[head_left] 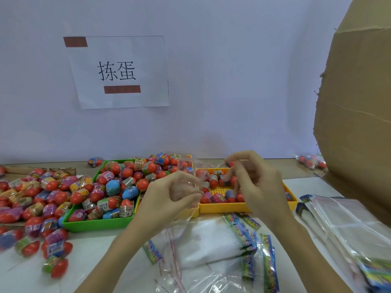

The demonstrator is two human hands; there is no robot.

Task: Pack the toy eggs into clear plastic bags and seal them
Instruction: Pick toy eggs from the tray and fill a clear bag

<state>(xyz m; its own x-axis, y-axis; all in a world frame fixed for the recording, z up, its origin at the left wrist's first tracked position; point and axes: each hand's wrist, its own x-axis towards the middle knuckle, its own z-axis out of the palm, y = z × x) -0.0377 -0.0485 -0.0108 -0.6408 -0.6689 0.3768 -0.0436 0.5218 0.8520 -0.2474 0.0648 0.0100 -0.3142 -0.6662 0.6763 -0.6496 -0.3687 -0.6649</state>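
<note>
Bag-opening step, I think: left hand [169, 197] and right hand [251, 180] both pinch a clear bag [188, 174] mid-frame, over the yellow tray [224, 206]. Eggs [118, 180] wait centre-left; next, spread the mouth.

A white paper sign [118, 70] with two black Chinese characters and two brown-red bars hangs on the pale wall [232, 70]. A large cardboard box [357, 102] stands at right.

Two bare forearms rise from the near edge, no sleeves showing. The left hand [169, 195] and right hand [257, 182] wear no gloves, rings, watch or bracelets; fingers look slender.
</note>
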